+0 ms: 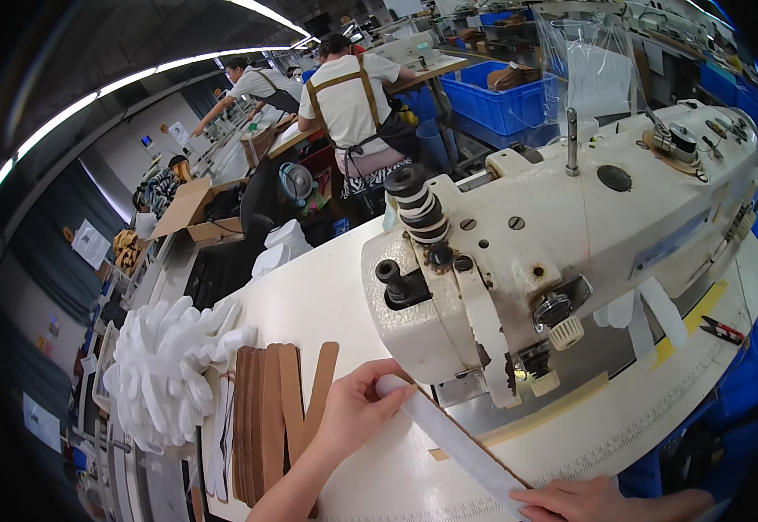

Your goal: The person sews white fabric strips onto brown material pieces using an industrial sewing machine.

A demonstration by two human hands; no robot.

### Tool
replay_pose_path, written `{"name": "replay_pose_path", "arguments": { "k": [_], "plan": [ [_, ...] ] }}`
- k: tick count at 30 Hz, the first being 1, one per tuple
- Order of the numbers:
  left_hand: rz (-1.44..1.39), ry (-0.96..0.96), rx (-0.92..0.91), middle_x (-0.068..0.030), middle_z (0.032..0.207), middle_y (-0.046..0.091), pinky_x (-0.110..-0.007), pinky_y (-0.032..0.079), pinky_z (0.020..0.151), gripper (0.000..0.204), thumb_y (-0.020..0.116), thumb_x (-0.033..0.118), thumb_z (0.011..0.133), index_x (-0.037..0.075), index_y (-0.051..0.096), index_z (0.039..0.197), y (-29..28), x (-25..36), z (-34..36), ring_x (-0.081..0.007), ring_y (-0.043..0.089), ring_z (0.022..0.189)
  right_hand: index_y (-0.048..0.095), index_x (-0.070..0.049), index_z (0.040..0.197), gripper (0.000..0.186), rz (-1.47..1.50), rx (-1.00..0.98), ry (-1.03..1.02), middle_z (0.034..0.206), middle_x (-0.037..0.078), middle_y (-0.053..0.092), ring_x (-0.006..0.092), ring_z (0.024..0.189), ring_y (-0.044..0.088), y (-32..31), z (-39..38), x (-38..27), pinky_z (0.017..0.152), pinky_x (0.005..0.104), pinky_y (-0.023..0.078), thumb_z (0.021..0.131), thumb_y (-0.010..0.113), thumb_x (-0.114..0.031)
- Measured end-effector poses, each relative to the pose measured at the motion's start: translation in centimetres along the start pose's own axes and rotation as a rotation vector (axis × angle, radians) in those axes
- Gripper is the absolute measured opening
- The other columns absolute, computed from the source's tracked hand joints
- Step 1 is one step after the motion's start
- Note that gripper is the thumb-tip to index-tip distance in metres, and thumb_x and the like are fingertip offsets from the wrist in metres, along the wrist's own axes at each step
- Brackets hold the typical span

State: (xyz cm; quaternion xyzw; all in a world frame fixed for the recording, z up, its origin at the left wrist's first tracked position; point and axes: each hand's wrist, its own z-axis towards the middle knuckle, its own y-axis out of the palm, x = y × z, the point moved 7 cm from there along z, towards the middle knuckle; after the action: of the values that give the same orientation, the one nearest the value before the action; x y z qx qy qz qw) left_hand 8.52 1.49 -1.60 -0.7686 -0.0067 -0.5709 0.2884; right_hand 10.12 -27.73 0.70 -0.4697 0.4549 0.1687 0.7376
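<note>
A long white strip [457,437] with a brown edge showing along its far side stretches between my hands over the white sewing table. My left hand [363,407] pinches its rounded upper end, close by the needle area of the white sewing machine [518,235]. Lower down, my right hand [570,499] grips the opposite end between thumb and fingers. Left of my left forearm lie several brown strips [272,409] side by side, one [321,383] set apart at a slant. Beside them is a bunch of white strips [220,435].
A heap of white pieces [166,374] rests at the table's left edge. Red-handled thread snips [721,330] lie at the right, near yellow tape [697,315]. Beyond the machine stand a blue crate [494,103] and a person in an apron [348,104]. An open cardboard box [192,209] is farther left.
</note>
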Motion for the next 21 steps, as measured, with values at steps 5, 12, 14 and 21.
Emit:
{"name": "replay_pose_path", "arguments": {
  "k": [5, 12, 14, 21],
  "plan": [
    [0.106, 0.06, 0.055, 0.0, 0.082, 0.063, -0.02, 0.049, 0.064, 0.031, 0.074, 0.009, 0.087, -0.001, 0.063, 0.115, 0.0, 1.1, -0.3, -0.0043, 0.057, 0.071, 0.067, -0.005, 0.11, 0.022, 0.01, 0.034, -0.014, 0.09, 0.013, 0.067, 0.0305, 0.076, 0.067, -0.2, 0.2, -0.1, 0.063, 0.0376, 0.053, 0.088, 0.067, -0.009],
    [0.108, 0.076, 0.049, -0.0008, 0.087, 0.064, -0.02, 0.049, 0.063, 0.031, 0.073, 0.008, 0.088, 0.0, 0.061, 0.116, 0.1, 0.9, 0.2, -0.0045, 0.057, 0.071, 0.066, -0.005, 0.108, 0.022, 0.009, 0.047, -0.015, 0.088, 0.013, 0.066, 0.0303, 0.075, 0.066, -0.1, 0.3, 0.2, 0.062, 0.0378, 0.053, 0.087, 0.067, -0.008],
    [0.107, 0.05, 0.05, -0.0008, 0.088, 0.064, -0.02, 0.048, 0.063, 0.031, 0.073, 0.008, 0.088, 0.0, 0.061, 0.115, 0.1, 0.7, 0.3, -0.0045, 0.057, 0.071, 0.066, -0.004, 0.108, 0.022, 0.011, 0.051, -0.015, 0.088, 0.013, 0.066, 0.0304, 0.075, 0.066, -0.1, 0.2, 0.2, 0.062, 0.0379, 0.053, 0.087, 0.068, -0.008],
    [0.005, 0.019, 0.045, 0.0007, 0.086, 0.062, -0.02, 0.047, 0.061, 0.025, 0.073, 0.01, 0.089, 0.0, 0.062, 0.109, 0.2, -0.5, 0.3, -0.0041, 0.056, 0.069, 0.065, -0.003, 0.108, 0.023, 0.016, 0.028, -0.02, 0.09, 0.014, 0.066, 0.0309, 0.077, 0.067, 0.0, 0.0, 0.4, 0.064, 0.0379, 0.054, 0.086, 0.068, -0.006]
  ]
}}
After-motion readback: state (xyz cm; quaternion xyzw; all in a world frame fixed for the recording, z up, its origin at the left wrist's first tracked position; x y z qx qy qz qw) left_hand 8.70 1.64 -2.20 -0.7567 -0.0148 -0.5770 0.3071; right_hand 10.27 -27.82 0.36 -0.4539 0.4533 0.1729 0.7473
